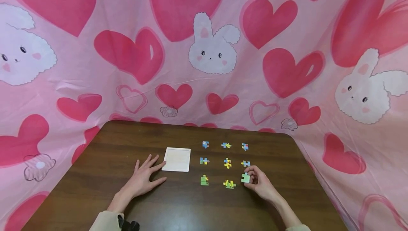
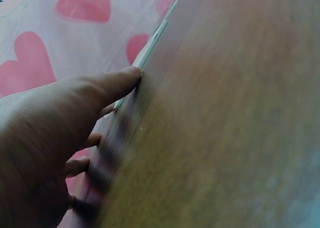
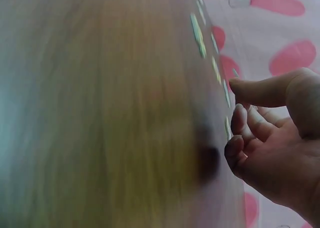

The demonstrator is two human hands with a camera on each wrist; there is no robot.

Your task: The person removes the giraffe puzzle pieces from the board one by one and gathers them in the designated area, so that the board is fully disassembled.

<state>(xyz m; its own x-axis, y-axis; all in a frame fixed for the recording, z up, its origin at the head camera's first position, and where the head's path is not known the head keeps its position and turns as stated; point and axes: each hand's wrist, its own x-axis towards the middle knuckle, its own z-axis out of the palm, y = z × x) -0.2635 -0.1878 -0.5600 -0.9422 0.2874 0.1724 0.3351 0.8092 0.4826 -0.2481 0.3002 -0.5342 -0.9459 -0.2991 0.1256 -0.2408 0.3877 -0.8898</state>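
Note:
A white square puzzle tray [image 1: 176,159] lies on the dark wooden table [image 1: 178,206]. My left hand [image 1: 143,176] rests flat on the table, fingers spread, fingertips touching the tray's left edge [image 2: 150,45]. Right of the tray several colourful puzzle pieces lie in a grid, among them a green one [image 1: 204,180] and a yellow one [image 1: 229,184]. My right hand [image 1: 256,181] pinches a light green piece [image 1: 245,178] at the grid's lower right corner. In the right wrist view the curled fingers [image 3: 245,133] hover at the table by a blurred row of pieces [image 3: 200,35].
A pink cloth with hearts and white bunnies [image 1: 211,47] hangs behind and on both sides of the table. The table's front half holds only my forearms. A dark wrist device [image 1: 127,225] shows at the bottom edge.

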